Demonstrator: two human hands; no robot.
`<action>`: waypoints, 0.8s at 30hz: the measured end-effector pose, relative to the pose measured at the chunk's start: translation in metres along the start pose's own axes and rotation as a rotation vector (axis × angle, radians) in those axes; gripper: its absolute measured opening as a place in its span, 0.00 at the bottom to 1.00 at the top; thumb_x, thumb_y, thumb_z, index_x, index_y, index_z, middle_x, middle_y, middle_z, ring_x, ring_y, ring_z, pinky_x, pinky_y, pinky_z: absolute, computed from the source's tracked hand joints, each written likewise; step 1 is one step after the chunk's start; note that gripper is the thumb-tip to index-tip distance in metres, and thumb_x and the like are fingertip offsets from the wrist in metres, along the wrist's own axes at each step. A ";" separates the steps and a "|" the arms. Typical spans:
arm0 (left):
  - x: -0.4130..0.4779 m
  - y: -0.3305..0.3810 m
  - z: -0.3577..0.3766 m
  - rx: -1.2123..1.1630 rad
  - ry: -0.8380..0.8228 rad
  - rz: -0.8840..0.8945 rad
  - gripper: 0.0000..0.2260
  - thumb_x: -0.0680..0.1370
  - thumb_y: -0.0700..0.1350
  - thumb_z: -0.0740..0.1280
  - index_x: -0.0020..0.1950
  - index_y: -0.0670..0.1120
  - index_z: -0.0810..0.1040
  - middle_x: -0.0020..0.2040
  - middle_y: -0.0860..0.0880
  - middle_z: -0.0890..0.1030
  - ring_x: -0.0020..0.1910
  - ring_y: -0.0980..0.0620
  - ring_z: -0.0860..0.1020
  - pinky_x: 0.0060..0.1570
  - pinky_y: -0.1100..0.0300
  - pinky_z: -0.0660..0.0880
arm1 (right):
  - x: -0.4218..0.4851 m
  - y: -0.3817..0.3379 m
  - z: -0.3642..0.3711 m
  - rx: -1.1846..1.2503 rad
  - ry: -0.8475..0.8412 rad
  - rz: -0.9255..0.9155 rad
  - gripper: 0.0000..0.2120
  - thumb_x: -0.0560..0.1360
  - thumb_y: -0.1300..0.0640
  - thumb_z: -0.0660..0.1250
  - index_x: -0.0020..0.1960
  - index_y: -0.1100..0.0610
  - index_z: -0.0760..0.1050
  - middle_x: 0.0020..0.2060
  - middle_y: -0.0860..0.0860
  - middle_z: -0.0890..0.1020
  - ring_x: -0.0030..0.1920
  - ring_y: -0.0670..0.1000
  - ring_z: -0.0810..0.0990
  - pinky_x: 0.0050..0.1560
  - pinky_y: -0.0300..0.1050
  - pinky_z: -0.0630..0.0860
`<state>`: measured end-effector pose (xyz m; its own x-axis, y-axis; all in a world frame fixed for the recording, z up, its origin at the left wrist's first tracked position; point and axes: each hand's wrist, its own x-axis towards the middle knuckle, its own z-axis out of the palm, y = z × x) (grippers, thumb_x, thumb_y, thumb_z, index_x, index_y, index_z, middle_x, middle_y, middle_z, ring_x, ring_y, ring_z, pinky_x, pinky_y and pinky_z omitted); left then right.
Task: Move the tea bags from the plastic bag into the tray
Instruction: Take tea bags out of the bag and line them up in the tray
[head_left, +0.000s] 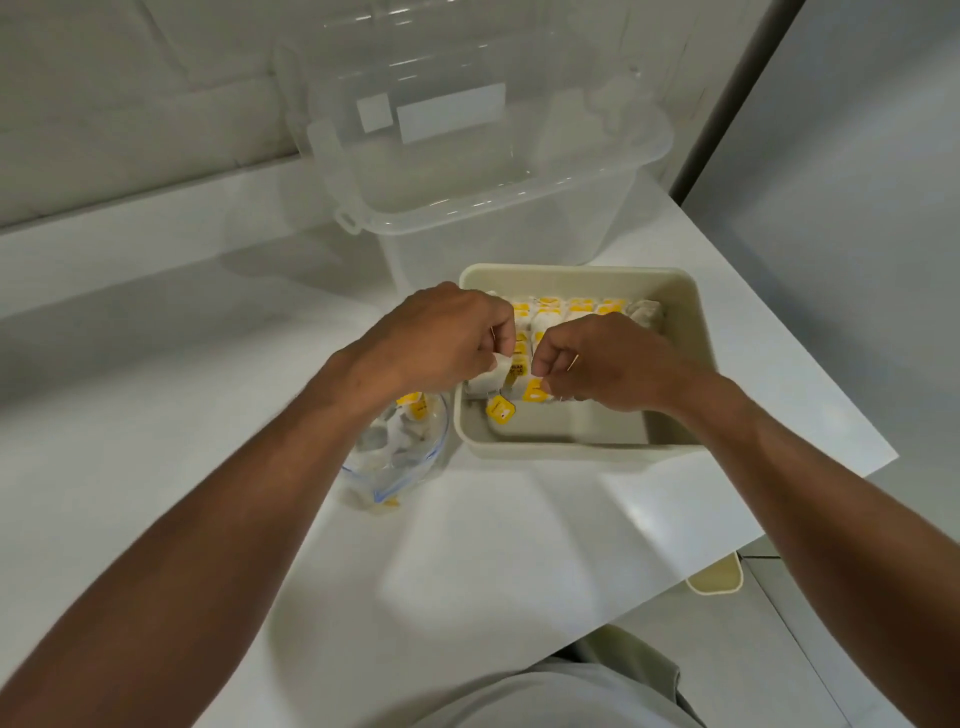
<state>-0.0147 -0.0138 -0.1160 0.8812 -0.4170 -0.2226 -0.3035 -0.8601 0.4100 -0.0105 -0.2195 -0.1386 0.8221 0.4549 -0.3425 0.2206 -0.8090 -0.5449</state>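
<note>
Left hand (441, 338) and right hand (613, 364), fingers curled, apparently pinch white yellow-tagged tea bags (517, 374) inside a cream rectangular plastic tray (693, 338).

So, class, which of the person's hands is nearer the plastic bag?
Left. The left hand pinches a tea bag at the left edge of the tray, beyond the plastic bag; the right hand pinches another over the tray's middle, farther from it.
</note>
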 end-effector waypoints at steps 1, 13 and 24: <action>0.002 0.000 0.004 0.038 -0.011 0.003 0.08 0.75 0.42 0.68 0.48 0.55 0.80 0.43 0.58 0.82 0.47 0.56 0.79 0.47 0.54 0.76 | 0.002 0.001 0.002 0.000 -0.025 0.011 0.07 0.72 0.58 0.70 0.43 0.47 0.79 0.35 0.43 0.83 0.31 0.36 0.77 0.36 0.34 0.70; 0.017 0.007 0.027 0.374 -0.062 0.046 0.05 0.74 0.46 0.68 0.45 0.56 0.75 0.38 0.55 0.76 0.46 0.51 0.73 0.47 0.53 0.61 | 0.016 0.010 0.013 -0.069 -0.117 0.006 0.10 0.71 0.56 0.73 0.38 0.42 0.77 0.32 0.39 0.79 0.42 0.44 0.80 0.43 0.41 0.73; 0.041 0.012 0.036 0.719 -0.029 0.015 0.06 0.80 0.44 0.63 0.43 0.53 0.71 0.41 0.52 0.70 0.52 0.46 0.71 0.56 0.49 0.61 | 0.046 0.017 0.031 -0.292 0.053 0.049 0.12 0.74 0.48 0.70 0.54 0.52 0.79 0.45 0.51 0.80 0.51 0.57 0.79 0.39 0.45 0.66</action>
<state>0.0048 -0.0525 -0.1524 0.8682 -0.4291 -0.2492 -0.4876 -0.8308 -0.2682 0.0141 -0.2005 -0.1872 0.8602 0.3985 -0.3181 0.3153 -0.9060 -0.2824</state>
